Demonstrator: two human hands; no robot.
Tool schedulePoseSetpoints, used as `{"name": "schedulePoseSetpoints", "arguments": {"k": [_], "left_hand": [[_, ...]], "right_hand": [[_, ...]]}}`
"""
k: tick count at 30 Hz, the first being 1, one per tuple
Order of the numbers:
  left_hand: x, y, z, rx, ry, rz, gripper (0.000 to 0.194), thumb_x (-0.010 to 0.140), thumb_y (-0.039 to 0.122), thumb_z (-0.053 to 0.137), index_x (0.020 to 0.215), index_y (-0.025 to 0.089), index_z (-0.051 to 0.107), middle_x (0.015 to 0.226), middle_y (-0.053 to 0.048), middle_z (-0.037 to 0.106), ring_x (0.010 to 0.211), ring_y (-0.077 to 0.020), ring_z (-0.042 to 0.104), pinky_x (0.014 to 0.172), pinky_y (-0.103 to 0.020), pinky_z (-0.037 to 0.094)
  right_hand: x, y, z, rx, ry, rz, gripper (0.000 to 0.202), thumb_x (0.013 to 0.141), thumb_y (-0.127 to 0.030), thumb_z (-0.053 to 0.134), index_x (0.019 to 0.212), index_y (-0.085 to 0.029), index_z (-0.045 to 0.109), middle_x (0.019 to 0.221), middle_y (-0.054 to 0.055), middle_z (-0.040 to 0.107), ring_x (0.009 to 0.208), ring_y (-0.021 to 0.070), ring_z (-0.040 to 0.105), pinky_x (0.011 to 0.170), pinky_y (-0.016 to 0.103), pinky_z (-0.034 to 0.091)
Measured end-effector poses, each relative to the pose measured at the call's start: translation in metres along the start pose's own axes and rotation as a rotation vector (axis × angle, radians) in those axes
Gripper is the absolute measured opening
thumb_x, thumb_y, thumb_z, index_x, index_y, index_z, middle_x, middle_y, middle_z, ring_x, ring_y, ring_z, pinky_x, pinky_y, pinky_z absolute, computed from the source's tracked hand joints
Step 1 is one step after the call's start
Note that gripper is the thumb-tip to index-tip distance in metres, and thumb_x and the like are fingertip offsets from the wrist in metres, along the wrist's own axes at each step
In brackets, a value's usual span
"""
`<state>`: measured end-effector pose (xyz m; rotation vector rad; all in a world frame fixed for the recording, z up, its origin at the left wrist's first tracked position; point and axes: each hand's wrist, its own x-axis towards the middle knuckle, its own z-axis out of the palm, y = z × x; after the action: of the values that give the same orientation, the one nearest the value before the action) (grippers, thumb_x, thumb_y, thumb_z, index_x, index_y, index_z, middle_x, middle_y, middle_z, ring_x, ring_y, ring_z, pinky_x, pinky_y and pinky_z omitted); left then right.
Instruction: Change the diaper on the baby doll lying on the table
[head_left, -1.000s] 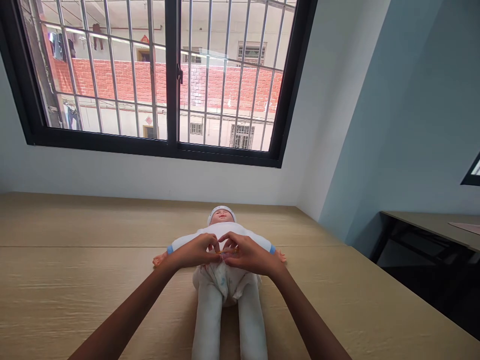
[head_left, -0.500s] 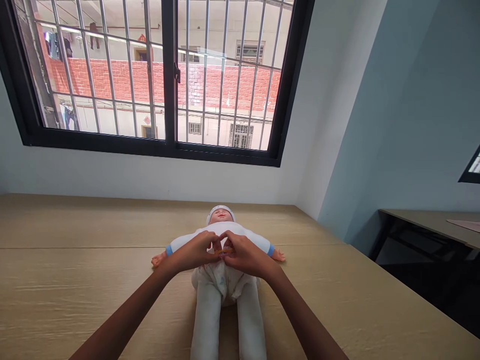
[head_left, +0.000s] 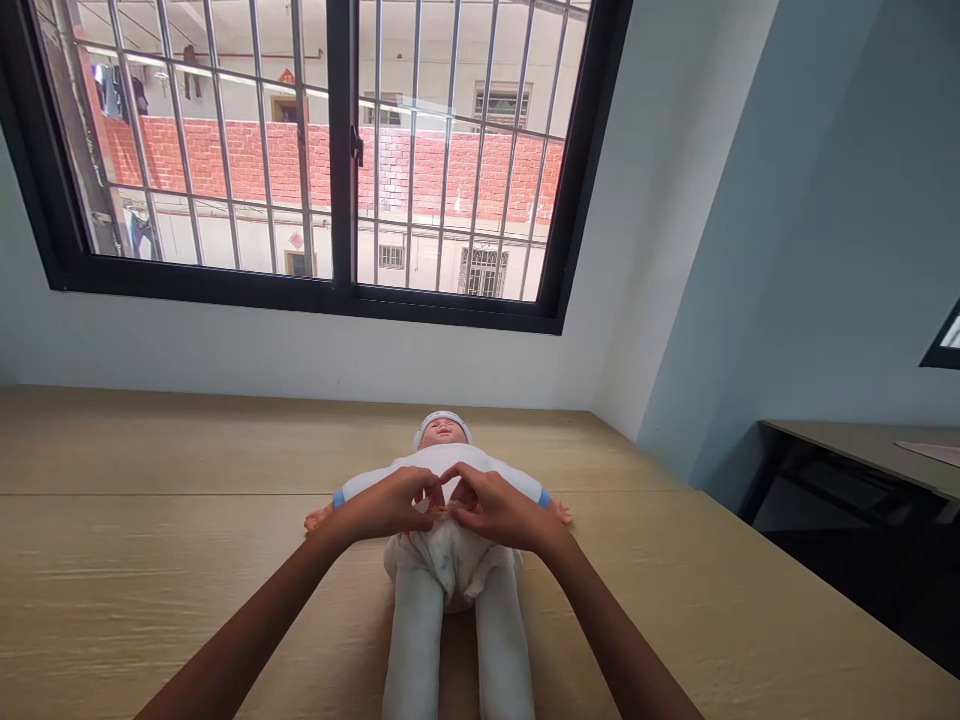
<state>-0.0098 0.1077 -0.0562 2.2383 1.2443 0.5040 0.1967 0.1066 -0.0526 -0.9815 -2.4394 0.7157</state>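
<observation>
A baby doll (head_left: 442, 432) lies on its back with its head toward the window, its arms spread wide. It wears a white top with blue cuffs, a white cap and a white diaper (head_left: 454, 565) around its hips. My left hand (head_left: 397, 503) is closed in a pinch at the diaper's front upper edge. Facing it, my right hand (head_left: 489, 505) pinches the same edge, and the two index fingertips nearly meet. A small orange-yellow strip shows between the hands at the waist. My fingers partly cover the doll's belly and the diaper's top.
The doll rests on a wide light wooden table (head_left: 187, 580) with a seam running across it. A black-framed barred window (head_left: 345, 295) stands in the wall behind. Lower, at the right, is another dark table (head_left: 862, 455) with a pinkish flat item at its edge.
Both hands stay at the diaper's waist with slight finger shifts. My right fingers have opened up a little, and less of the orange-yellow strip shows. The doll has not moved.
</observation>
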Motion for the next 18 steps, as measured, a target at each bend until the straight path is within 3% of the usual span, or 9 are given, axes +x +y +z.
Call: {"name": "schedulePoseSetpoints", "arguments": {"k": [8,18], "left_hand": [[0.0002,-0.0031,0.0001,-0.017,-0.004,-0.03,0.02,0.072,0.035,0.054,0.083,0.019,0.061,0.084,-0.001,0.058,0.074,-0.0155,0.052,0.062,-0.025,0.038],[0.0004,0.0041,0.004,0.04,0.025,-0.004,0.018,0.078,0.034,0.046,0.076,0.019,0.056,0.078,0.001,0.057,0.072,-0.015,0.048,0.061,-0.026,0.035]], "right_hand": [[-0.0013,0.0013,-0.0034,-0.12,-0.038,0.068,0.038,0.082,-0.03,0.057,0.118,-0.021,0.05,0.093,0.003,0.061,0.081,0.0164,0.055,0.065,0.026,0.042],[-0.0021,-0.0029,0.0007,-0.19,-0.014,0.06,0.038,0.083,-0.023,0.052,0.121,-0.018,0.049,0.096,0.005,0.062,0.085,0.0182,0.056,0.071,0.028,0.043]]}}
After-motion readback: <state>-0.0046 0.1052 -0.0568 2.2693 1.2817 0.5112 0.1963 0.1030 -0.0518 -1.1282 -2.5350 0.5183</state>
